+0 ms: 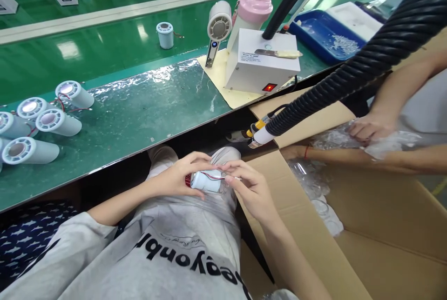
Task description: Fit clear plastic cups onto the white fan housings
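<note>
Left hand (179,174) gripped the blue cylinder (206,183); right hand (252,189) pinched its wires (211,177). Wire handling appeared in hand; the next move likely required steady support.

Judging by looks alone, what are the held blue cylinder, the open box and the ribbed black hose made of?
Pale blue cylinder: probably plastic, smooth and satin, evenly coloured. Open box: cardboard, matt brown, with folded flaps. Ribbed black hose: likely plastic or rubber; glossy highlights catch its ridges, looks cannot settle which.

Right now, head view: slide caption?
Left hand cradles a pale-blue cylinder, right hand at its wires, beside an open cardboard box.
</note>
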Action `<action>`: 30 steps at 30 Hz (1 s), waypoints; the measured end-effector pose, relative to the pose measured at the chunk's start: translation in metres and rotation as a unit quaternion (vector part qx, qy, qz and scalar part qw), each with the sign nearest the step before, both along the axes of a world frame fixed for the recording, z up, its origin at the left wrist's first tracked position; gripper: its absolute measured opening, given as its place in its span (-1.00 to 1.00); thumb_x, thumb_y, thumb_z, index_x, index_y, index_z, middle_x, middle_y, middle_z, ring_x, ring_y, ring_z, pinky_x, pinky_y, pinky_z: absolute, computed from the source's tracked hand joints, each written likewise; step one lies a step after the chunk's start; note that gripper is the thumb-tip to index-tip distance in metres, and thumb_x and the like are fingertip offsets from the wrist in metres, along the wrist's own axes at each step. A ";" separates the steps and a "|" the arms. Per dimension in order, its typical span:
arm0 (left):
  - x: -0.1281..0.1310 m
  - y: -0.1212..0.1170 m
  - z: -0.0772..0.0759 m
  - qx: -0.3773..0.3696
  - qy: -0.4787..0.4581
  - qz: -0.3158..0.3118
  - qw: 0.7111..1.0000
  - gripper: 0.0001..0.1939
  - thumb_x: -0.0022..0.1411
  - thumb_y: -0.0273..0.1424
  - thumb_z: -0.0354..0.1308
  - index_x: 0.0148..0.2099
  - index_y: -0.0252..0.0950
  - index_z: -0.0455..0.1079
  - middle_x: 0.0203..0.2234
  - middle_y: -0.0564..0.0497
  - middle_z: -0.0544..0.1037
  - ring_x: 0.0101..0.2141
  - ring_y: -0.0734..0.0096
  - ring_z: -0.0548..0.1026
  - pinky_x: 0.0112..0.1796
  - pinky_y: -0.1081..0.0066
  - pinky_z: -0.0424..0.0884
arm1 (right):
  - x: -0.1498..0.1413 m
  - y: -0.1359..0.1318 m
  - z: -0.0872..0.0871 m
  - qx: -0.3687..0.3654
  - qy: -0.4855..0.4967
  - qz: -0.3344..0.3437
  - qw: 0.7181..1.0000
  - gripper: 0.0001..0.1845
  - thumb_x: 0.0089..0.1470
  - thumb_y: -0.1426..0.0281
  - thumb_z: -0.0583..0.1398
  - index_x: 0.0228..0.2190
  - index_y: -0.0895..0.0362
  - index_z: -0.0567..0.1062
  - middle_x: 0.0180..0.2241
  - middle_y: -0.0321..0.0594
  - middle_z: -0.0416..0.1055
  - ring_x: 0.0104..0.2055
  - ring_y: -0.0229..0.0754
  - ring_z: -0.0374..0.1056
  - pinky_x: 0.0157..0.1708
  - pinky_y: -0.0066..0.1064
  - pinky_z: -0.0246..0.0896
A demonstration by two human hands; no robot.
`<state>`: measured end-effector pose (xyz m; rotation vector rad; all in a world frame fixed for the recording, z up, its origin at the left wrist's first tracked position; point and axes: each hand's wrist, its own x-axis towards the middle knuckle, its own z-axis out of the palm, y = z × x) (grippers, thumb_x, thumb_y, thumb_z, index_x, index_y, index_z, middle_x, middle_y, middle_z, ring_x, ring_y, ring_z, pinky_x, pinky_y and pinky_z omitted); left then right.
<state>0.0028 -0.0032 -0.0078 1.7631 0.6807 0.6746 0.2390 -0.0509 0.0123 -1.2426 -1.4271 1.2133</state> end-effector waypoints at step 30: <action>-0.013 -0.005 0.026 -0.057 -0.043 -0.055 0.996 -0.26 0.11 -0.26 0.51 0.33 -0.05 0.45 0.31 -0.17 0.48 0.30 -0.07 0.43 0.32 -0.03 0.28 | 0.006 -0.011 0.006 -0.105 0.067 0.092 0.988 -0.42 -0.02 0.09 0.52 -0.02 0.02 0.56 -0.01 -0.05 0.56 -0.07 0.00 0.55 -0.24 -0.29 0.62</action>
